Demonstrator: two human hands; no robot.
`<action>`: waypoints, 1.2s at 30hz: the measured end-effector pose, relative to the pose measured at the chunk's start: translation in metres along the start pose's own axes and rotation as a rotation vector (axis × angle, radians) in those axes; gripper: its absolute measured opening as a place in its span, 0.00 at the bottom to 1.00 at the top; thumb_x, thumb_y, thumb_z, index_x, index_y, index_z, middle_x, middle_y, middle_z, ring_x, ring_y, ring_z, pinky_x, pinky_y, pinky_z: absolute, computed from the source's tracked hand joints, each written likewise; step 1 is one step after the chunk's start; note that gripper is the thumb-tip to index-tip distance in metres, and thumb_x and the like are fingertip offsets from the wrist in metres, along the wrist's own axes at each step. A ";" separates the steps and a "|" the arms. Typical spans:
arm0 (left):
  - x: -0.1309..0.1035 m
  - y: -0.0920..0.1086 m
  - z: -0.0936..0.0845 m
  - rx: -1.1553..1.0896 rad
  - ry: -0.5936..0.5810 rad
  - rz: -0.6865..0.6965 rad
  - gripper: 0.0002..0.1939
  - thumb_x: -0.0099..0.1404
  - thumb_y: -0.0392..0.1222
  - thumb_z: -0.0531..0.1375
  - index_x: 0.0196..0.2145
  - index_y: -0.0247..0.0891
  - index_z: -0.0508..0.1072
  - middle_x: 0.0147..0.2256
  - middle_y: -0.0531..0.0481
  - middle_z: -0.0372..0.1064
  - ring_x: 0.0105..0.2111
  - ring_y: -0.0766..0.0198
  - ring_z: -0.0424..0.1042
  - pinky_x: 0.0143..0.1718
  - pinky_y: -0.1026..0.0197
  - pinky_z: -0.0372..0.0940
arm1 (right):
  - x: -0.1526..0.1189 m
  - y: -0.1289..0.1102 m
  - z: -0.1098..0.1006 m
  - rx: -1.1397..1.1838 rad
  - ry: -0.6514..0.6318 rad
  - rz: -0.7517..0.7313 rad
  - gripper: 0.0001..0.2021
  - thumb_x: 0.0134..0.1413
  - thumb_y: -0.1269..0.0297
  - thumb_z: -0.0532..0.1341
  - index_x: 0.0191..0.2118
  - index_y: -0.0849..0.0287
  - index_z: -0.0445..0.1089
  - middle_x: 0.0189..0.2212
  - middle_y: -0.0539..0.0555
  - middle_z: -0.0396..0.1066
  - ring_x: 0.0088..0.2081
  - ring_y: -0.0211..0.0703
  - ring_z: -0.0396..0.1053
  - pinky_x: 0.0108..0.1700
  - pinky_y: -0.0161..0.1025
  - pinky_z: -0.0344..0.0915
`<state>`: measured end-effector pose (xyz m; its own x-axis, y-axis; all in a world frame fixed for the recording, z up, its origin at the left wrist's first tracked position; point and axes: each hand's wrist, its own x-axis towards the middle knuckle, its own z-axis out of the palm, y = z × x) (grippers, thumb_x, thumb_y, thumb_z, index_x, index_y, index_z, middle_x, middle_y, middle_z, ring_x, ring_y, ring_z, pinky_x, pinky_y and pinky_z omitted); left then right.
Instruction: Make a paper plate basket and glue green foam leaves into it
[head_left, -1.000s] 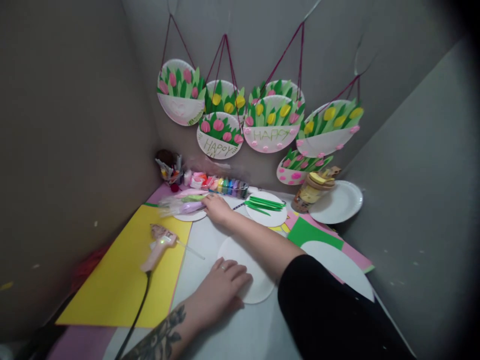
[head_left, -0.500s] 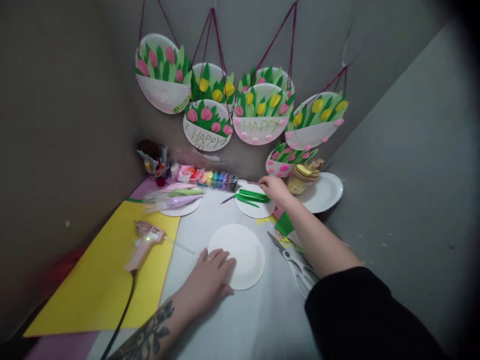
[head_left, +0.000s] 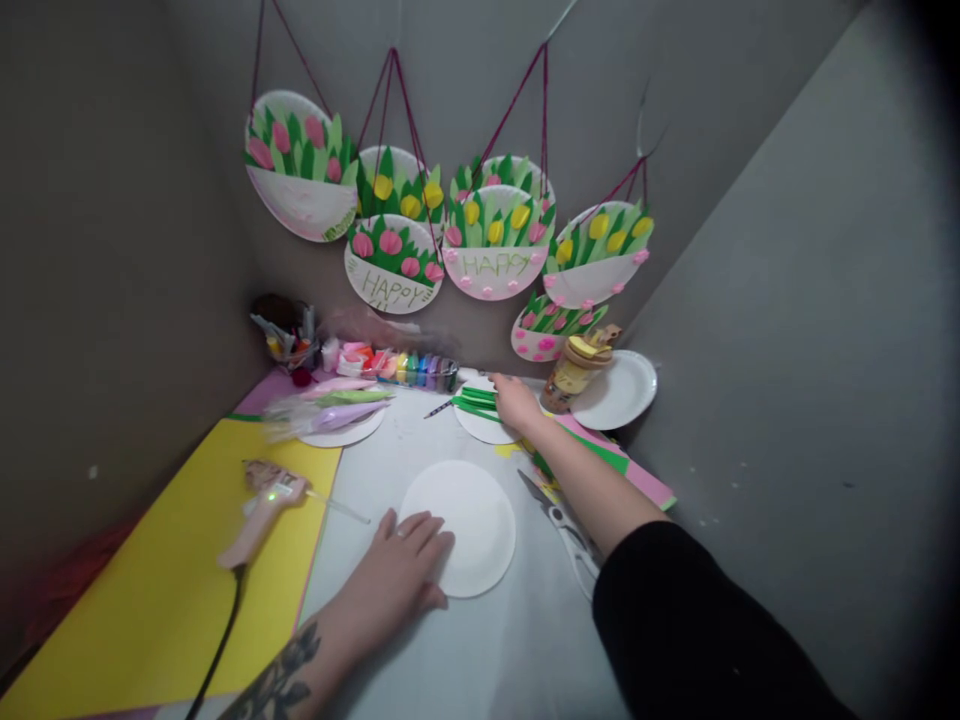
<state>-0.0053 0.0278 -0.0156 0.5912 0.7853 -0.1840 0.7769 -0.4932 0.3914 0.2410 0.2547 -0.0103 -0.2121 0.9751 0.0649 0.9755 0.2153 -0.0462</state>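
A white paper plate (head_left: pixel 472 535) lies on the table in front of me. My left hand (head_left: pixel 409 560) rests over its left edge, fingers spread and holding nothing. Farther back, a second white plate (head_left: pixel 480 434) carries a bunch of green strips (head_left: pixel 474 402). Over the right end of these strips reaches my right hand (head_left: pixel 517 402), its fingers stretched toward the plate's far side. The palm and thumb of that hand are hidden. Between my right forearm and the near plate lie scissors (head_left: pixel 562 525).
A pink glue gun (head_left: pixel 262 510) lies on yellow paper (head_left: pixel 165 560) at left, its cord running toward me. Piping bags (head_left: pixel 349 410) lie on a back-left plate. Colored clay tubs (head_left: pixel 420 368), a cup (head_left: pixel 574 375) and a white plate (head_left: pixel 622 392) stand behind. Paper-plate tulip baskets (head_left: pixel 495 262) hang on the wall.
My right hand has moved left and nearer over the green strips. My left hand stays on the near plate. The whole view has shifted slightly.
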 end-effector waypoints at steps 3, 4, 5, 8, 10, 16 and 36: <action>0.001 0.000 -0.002 -0.027 -0.021 -0.002 0.28 0.60 0.42 0.60 0.57 0.43 0.61 0.61 0.41 0.56 0.62 0.49 0.50 0.60 0.36 0.38 | 0.008 0.003 0.004 0.047 -0.037 -0.017 0.21 0.58 0.69 0.52 0.57 0.58 0.59 0.49 0.62 0.68 0.52 0.51 0.62 0.50 0.41 0.58; 0.001 0.001 -0.004 -0.035 -0.026 -0.005 0.28 0.60 0.42 0.59 0.58 0.43 0.61 0.61 0.41 0.56 0.62 0.49 0.50 0.60 0.36 0.38 | 0.011 0.004 0.006 0.057 -0.050 -0.032 0.20 0.57 0.68 0.53 0.56 0.58 0.60 0.50 0.62 0.68 0.52 0.51 0.62 0.50 0.41 0.58; 0.000 0.002 -0.005 -0.044 -0.031 -0.009 0.28 0.60 0.41 0.59 0.58 0.43 0.61 0.61 0.41 0.56 0.62 0.49 0.50 0.60 0.37 0.38 | 0.013 0.004 0.007 0.064 -0.057 -0.042 0.20 0.57 0.68 0.53 0.56 0.58 0.61 0.50 0.62 0.68 0.52 0.51 0.63 0.50 0.41 0.58; -0.001 0.004 -0.010 -0.062 -0.047 -0.018 0.28 0.60 0.41 0.59 0.58 0.42 0.60 0.61 0.41 0.56 0.62 0.50 0.49 0.60 0.38 0.39 | 0.019 0.005 0.009 0.074 -0.049 -0.044 0.19 0.59 0.70 0.50 0.55 0.58 0.63 0.51 0.62 0.68 0.50 0.49 0.65 0.49 0.41 0.59; -0.002 0.004 -0.011 -0.065 -0.050 -0.018 0.28 0.60 0.41 0.59 0.58 0.43 0.61 0.61 0.41 0.56 0.62 0.50 0.49 0.60 0.38 0.39 | 0.022 0.006 0.009 0.072 -0.034 -0.021 0.18 0.59 0.71 0.49 0.53 0.57 0.65 0.49 0.61 0.70 0.48 0.48 0.67 0.47 0.39 0.60; -0.003 -0.004 -0.002 -0.070 -0.015 0.032 0.29 0.60 0.44 0.61 0.58 0.44 0.60 0.61 0.41 0.56 0.62 0.49 0.50 0.60 0.38 0.40 | 0.028 0.019 0.004 0.093 0.097 0.039 0.13 0.54 0.69 0.55 0.43 0.55 0.72 0.40 0.57 0.75 0.41 0.47 0.71 0.40 0.37 0.62; -0.010 0.001 -0.011 -0.486 0.322 -0.068 0.29 0.60 0.51 0.57 0.57 0.39 0.62 0.58 0.37 0.59 0.58 0.48 0.56 0.57 0.44 0.52 | -0.051 -0.060 -0.035 1.339 -0.190 -0.013 0.10 0.41 0.64 0.63 0.32 0.60 0.68 0.24 0.50 0.74 0.26 0.38 0.71 0.29 0.32 0.62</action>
<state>-0.0126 0.0231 -0.0032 0.3884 0.9210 0.0305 0.5778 -0.2692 0.7705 0.1954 0.1902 0.0241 -0.3316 0.9415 -0.0598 0.1903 0.0047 -0.9817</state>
